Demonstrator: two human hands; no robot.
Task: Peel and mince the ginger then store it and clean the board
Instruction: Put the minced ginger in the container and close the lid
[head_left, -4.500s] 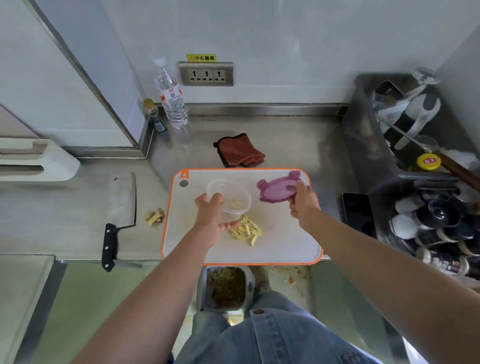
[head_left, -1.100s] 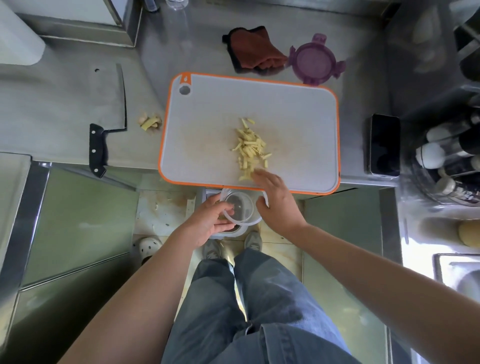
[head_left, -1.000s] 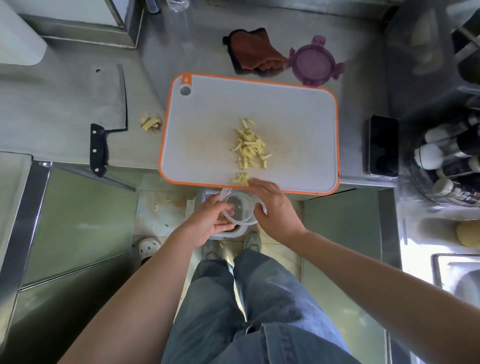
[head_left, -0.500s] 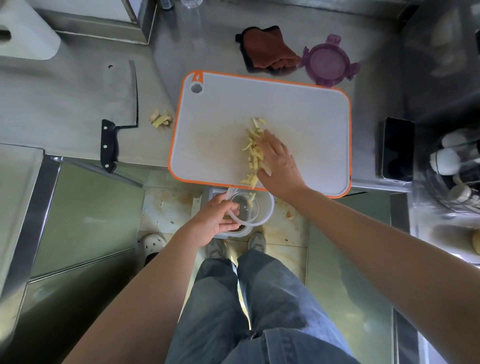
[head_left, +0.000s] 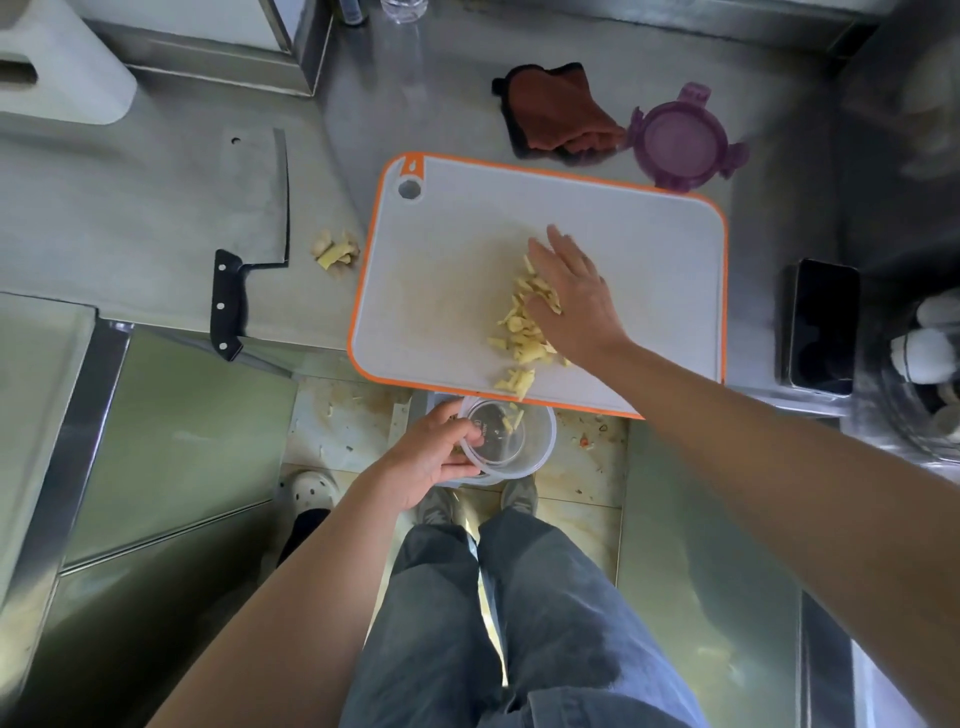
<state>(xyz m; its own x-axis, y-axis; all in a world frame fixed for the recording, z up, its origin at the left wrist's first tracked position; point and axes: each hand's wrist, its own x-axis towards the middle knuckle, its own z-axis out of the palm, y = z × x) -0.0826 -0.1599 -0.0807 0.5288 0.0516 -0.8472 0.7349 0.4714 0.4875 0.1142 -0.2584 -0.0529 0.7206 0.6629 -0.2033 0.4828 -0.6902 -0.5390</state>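
A white cutting board (head_left: 649, 249) with an orange rim lies on the steel counter. Cut ginger strips (head_left: 517, 332) trail from its middle to its near edge. My right hand (head_left: 569, 296) lies flat and open on the board, its edge against the ginger. My left hand (head_left: 431, 460) grips a clear round container (head_left: 511, 439) just below the board's near edge; a few ginger strips are inside it. The container's purple lid (head_left: 678, 137) rests on the counter beyond the board's far right corner.
A cleaver (head_left: 249, 218) with a black handle lies left of the board, ginger peel scraps (head_left: 335, 249) beside it. A red-brown cloth (head_left: 558, 111) lies behind the board, a black phone (head_left: 818, 325) to its right. A bin stands on the floor under the container.
My right hand has slid further up the board alongside the ginger and more strips now lie at the near edge. The container stays held under that edge.
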